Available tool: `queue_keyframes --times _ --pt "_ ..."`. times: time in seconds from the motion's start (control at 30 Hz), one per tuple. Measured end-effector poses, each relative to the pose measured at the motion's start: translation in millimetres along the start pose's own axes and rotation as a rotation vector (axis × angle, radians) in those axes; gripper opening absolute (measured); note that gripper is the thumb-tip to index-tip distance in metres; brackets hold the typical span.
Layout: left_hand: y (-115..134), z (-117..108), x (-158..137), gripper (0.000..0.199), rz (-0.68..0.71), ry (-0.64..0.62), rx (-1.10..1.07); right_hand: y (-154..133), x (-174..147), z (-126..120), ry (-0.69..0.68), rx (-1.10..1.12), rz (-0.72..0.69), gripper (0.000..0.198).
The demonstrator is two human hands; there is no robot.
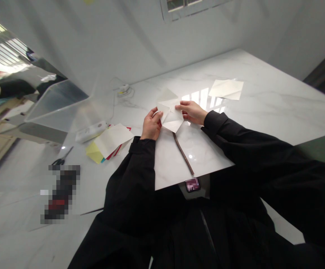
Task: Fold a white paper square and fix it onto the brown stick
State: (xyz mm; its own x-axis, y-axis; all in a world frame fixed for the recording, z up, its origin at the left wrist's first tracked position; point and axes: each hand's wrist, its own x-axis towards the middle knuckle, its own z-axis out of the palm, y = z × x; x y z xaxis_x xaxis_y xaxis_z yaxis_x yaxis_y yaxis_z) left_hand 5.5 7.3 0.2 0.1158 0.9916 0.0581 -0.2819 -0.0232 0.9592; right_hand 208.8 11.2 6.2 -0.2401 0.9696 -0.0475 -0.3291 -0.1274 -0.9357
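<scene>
Between my two hands is a piece of folded white paper (173,117), with creases and pointed flaps, held up over the table. My left hand (151,124) pinches its left edge, thumb on top. On the opposite side, my right hand (192,112) grips the paper's right edge between thumb and fingers. A thin brown stick (183,154) lies on the table just below, its upper end partly behind the paper. Whether the stick touches the paper I cannot tell.
Coloured and cream paper sheets (112,141) lie left beside a white power strip (92,131). Behind them stands a clear plastic bin (64,101). Scissors (61,158) rest farther left. Another cream sheet (226,89) lies at the back right of the marbled white table (266,101).
</scene>
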Motion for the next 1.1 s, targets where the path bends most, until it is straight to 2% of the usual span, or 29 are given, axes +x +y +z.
queue_keyframes --times 1.1 --pt "0.6 1.4 -0.3 0.047 0.006 -0.004 -0.007 -2.7 -2.1 2.7 0.012 -0.017 0.017 0.025"
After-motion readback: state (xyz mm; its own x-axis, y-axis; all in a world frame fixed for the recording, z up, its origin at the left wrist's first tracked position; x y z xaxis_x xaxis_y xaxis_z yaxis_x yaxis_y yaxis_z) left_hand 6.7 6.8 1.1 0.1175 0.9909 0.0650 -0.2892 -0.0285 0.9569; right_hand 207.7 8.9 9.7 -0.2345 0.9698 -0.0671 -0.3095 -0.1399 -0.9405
